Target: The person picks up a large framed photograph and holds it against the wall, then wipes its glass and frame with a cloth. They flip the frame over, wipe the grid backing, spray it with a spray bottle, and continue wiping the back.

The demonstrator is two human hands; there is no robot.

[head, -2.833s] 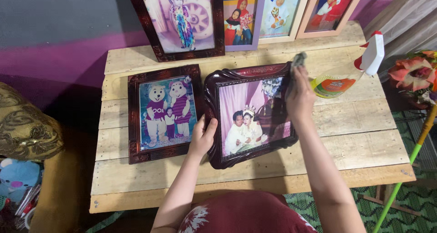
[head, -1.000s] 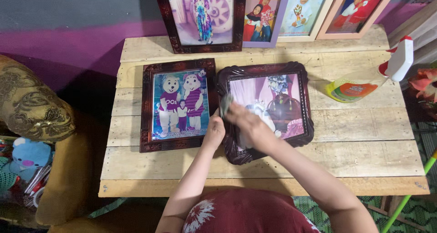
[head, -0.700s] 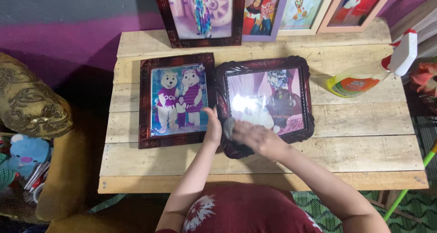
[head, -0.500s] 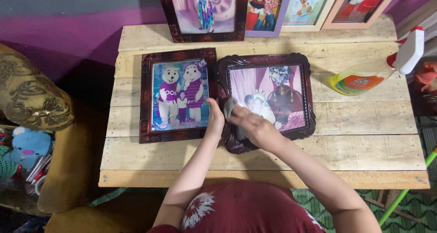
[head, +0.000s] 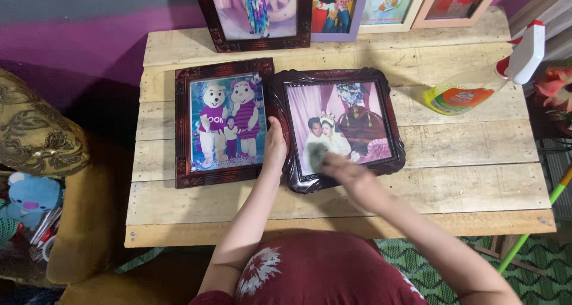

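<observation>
While a dark carved photo frame [head: 337, 128] lies flat on a pale plank table [head: 465, 180], a person's right hand [head: 347, 169] presses a small grey cloth [head: 317, 155] against the lower left of its glass, fingers curled closed over the cloth; the hand is blurred. At the frame's left edge rests the left hand [head: 274, 145], fingers together and laid along the carved border, gripping nothing that can be made out.

Just left of it, touching or nearly so, lies a second dark frame [head: 221, 124] holding a picture of two costumed bear figures with a child. Four more framed photographs lean against the purple wall at the back of the table, the nearest a dark-framed portrait [head: 252, 11] beside a purple-framed one [head: 333, 10]. To the right, well apart from the hands, a spray bottle [head: 476, 84] with a white and red trigger lies tilted on the planks. Off the right edge show an orange artificial flower [head: 554, 87] and a green pole [head: 533, 221]; at left, a gold-patterned cushion [head: 36, 132] and a blue plush toy [head: 30, 194]. The person's maroon patterned garment [head: 322, 272] fills the bottom foreground.
</observation>
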